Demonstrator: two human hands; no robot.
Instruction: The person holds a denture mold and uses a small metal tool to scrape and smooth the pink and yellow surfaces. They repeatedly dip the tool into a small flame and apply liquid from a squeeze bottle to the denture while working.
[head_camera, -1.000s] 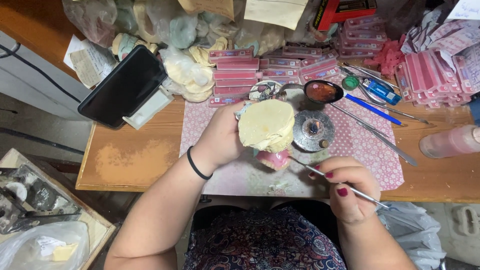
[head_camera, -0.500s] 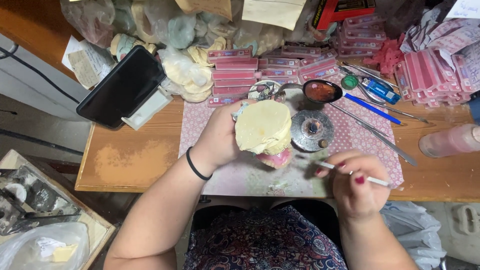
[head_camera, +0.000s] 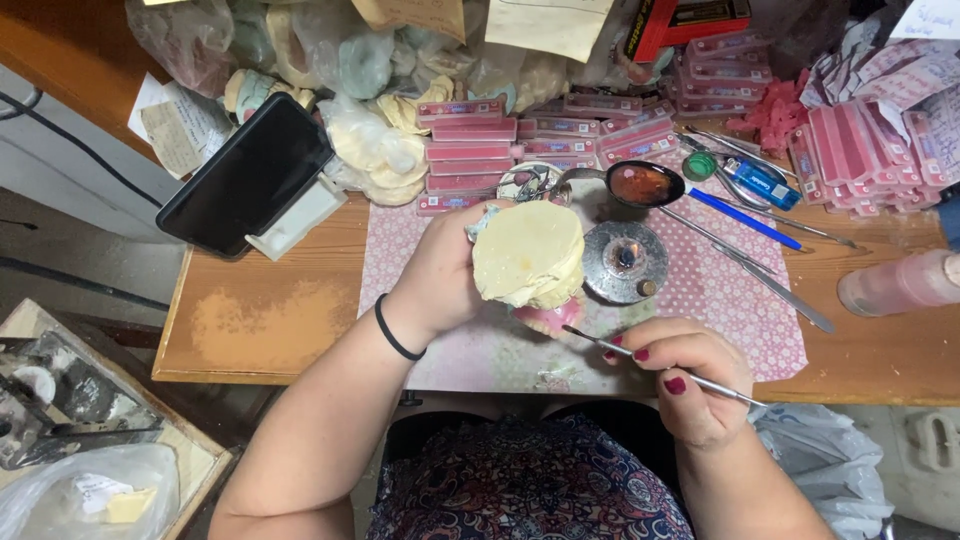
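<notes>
Over the pink mat (head_camera: 700, 300), left hand (head_camera: 440, 270) clamps the plaster cast (head_camera: 528, 252); at five o'clock, right hand (head_camera: 685, 375) pinches a thin metal tool (head_camera: 640, 357). A slip could gouge the pink wax (head_camera: 548, 318).

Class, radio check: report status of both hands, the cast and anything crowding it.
Left hand grips pale plaster cast, pink wax beneath. Right hand holds thin metal tool, tip at the wax. Round metal burner close beside.
</notes>
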